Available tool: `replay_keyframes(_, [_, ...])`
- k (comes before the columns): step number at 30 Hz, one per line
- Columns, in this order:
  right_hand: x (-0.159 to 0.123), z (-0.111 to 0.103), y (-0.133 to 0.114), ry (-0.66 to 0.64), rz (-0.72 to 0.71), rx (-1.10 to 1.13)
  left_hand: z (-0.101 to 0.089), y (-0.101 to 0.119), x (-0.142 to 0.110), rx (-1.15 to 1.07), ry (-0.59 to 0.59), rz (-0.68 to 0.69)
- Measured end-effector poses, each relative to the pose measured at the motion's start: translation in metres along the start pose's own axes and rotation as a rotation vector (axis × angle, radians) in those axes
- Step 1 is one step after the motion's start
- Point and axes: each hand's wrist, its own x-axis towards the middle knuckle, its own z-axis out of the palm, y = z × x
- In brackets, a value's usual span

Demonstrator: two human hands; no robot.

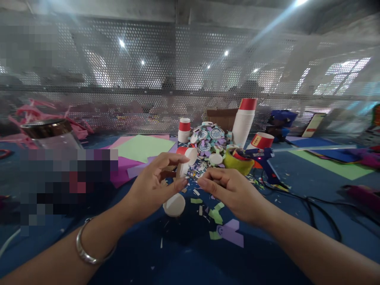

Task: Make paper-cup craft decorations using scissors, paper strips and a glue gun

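Observation:
My left hand, with a silver bangle on its wrist, grips a white round paper piece by its edges between thumb and fingers. Facing it across a small gap, my right hand is closed in a pinch; whatever sits between its fingertips is too small to make out. Below the left hand a white paper disc lies on the blue table. Just behind the fingers is a tipped red and white paper cup. Green scraps and a cut purple paper piece lie nearer me.
Behind stands a pile of decorated paper discs beside a tall cup stack. A blue glue gun, its black cable trailing right, rests by a yellow-green bowl. Coloured sheets and a lidded jar are left.

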Motion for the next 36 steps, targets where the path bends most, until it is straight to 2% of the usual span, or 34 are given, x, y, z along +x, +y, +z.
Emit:
replay_keyframes(10, [0.0009,0.0009,0.0031,-0.030,0.063,0.031,-0.0017,0.0021,0.0015,-0.030,0.007,-0.079])
replay_keyframes(15, [0.0008,-0.0010,0.0068,-0.017,0.130,0.136,-0.0045,-0.0030,0.0029,-0.106,-0.032,-0.051])
replay_keyframes(23, [0.0002,-0.0007,0.0098,-0.046,0.179,0.213,-0.0037,0.0007,0.0016,-0.062,-0.093,-0.032])
replay_keyframes(36, [0.0014,0.0001,0.0077,-0.049,0.178,0.216,-0.0015,0.0024,0.0023,0.024,-0.082,0.074])
